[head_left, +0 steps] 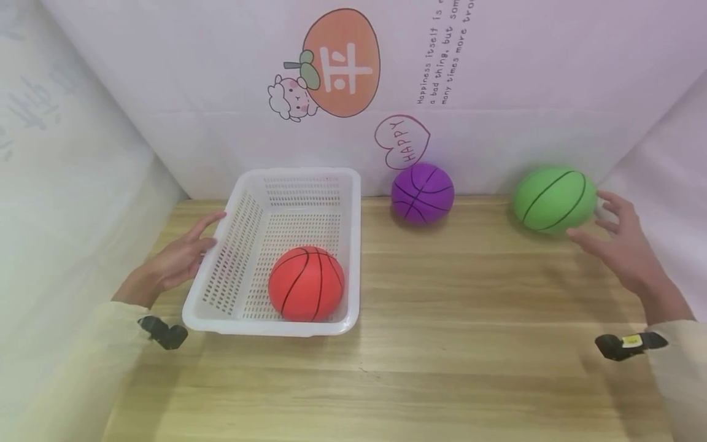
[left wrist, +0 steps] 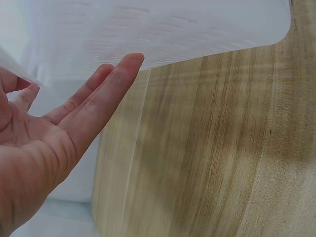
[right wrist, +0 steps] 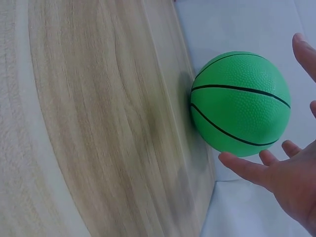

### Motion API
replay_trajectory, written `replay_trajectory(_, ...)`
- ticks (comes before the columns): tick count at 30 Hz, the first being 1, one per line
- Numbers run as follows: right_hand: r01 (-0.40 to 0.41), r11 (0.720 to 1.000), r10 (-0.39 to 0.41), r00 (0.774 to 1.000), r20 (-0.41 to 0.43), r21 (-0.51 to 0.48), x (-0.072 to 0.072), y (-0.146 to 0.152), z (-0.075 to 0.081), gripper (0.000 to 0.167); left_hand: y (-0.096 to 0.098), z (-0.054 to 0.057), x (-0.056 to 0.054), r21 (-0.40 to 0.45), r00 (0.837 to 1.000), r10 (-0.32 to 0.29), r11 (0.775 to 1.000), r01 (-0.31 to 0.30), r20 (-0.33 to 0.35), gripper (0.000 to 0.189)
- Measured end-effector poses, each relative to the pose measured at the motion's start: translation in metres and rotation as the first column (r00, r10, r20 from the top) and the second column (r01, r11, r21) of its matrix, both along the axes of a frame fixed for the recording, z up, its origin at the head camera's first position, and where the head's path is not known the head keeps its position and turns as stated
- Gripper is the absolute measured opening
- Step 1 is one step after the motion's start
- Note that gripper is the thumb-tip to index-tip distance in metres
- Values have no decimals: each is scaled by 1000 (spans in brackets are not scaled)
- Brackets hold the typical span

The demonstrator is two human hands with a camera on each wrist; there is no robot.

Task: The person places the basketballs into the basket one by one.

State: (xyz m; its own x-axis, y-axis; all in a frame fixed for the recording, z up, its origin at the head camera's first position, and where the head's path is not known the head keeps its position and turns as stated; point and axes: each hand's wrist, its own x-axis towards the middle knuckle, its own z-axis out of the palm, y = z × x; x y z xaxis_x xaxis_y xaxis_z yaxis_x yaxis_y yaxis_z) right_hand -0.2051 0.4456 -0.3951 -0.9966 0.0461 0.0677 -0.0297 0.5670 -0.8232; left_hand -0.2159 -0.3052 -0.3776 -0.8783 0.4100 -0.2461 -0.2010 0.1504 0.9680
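Note:
A white plastic basket [head_left: 353, 245] with slotted walls stands at the left of the wooden table, holding a red ball [head_left: 307, 284] with black basketball lines. My left hand [head_left: 179, 255] grips the basket's left rim, its other fingers [left wrist: 94, 111] stretched along the outer wall in the left wrist view. At the far right lies a green ball [head_left: 555, 200], also lined like a basketball. My right hand [head_left: 621, 242] is beside its right side, fingers spread and slightly bent, the thumb near its lower edge. The right wrist view shows the green ball [right wrist: 241, 103] in front of the fingertips.
A purple ball [head_left: 422, 194] sits at the table's back edge, between the basket and the green ball. Behind the wooden table [head_left: 442, 344] hangs a white printed cloth [head_left: 221, 80], with more white cloth at both sides.

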Motion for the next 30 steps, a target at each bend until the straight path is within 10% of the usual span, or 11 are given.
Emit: replay_trajectory(30, 136, 990, -134, 989, -65, 38, -42, -8, -19, 94, 0, -2, -1, -12, 999, 28, 1000, -28, 23, 61)
